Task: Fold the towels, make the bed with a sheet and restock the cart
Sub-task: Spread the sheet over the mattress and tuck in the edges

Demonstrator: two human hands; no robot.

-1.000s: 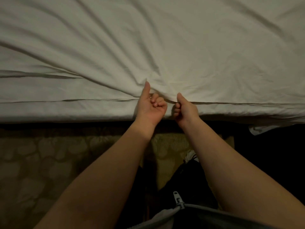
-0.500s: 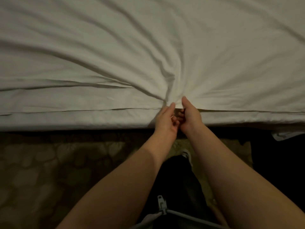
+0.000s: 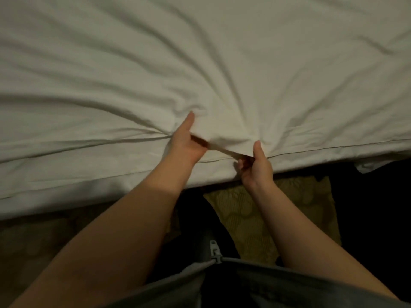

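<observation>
One sheet, gripped at the near hem by two hands.
Spread over one bed, filling the far part of the scene, with near hem running left to right; long axis not determinable, ends out of view. Pinched by left hand, thumb on top, fingers tucked under a lifted fold. Clamped just to the right by right hand, thumb above hem, fingers curled beneath. Creased in a fan from both grips toward the far side. Bordered near by one patterned carpet.

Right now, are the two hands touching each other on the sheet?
Apart. In the head view the left hand and the right hand each pinch the edge of the sheet, and a strip of white cloth shows between them.
</observation>
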